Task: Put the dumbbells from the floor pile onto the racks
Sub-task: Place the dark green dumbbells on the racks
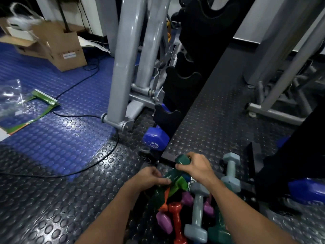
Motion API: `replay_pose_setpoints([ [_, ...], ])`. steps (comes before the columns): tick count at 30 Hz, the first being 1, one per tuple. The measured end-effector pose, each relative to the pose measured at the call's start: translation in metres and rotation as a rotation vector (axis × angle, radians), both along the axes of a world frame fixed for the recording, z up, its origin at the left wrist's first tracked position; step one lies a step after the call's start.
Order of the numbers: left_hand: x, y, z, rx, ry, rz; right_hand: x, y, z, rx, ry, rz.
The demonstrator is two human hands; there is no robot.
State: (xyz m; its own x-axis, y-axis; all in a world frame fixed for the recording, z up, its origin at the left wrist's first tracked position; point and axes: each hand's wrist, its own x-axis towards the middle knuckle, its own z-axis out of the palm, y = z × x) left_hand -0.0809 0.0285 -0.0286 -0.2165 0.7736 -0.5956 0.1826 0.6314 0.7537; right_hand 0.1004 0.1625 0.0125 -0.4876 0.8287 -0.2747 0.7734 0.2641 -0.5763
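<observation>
Gripping one glossy dark-green hex-ended dumbbell [177,170], left hand [149,178] and right hand [197,167] curl fingers round it.

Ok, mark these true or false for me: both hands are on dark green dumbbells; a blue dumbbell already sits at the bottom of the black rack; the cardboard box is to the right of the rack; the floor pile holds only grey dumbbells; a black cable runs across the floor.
1. The left hand and right hand are each on a dark green dumbbell. True.
2. A blue dumbbell sits at the bottom of the black rack. True.
3. The cardboard box is right of the rack. False: it is far to the left.
4. The pile holds only grey dumbbells. False: a red dumbbell, purple, orange and green ones too.
5. A black cable crosses the floor. True.
</observation>
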Motion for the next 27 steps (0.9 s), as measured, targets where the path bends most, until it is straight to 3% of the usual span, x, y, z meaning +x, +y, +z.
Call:
replay_pose_setpoints([
  [6,0.01,-0.022,0.011,0.105,-0.28,-0.011,-0.01,-0.009,0.011,-0.022,-0.026,0.061],
  [11,0.008,-0.042,0.018,0.067,-0.444,-0.011,-0.02,-0.027,0.012,-0.127,0.035,0.131],
  [16,0.012,-0.074,0.023,0.09,-0.509,0.336,-0.025,-0.038,0.011,-0.325,0.308,-0.068],
  [19,0.007,-0.089,0.015,0.133,-0.555,0.615,-0.03,-0.058,0.01,-0.375,0.259,-0.148],
  [23,-0.008,-0.097,0.019,0.134,-0.66,0.9,-0.036,-0.112,0.028,-0.737,0.135,-0.031],
  [27,-0.033,-0.084,0.041,0.233,-0.638,1.016,-0.067,-0.142,0.044,-0.913,0.358,-0.066],
])
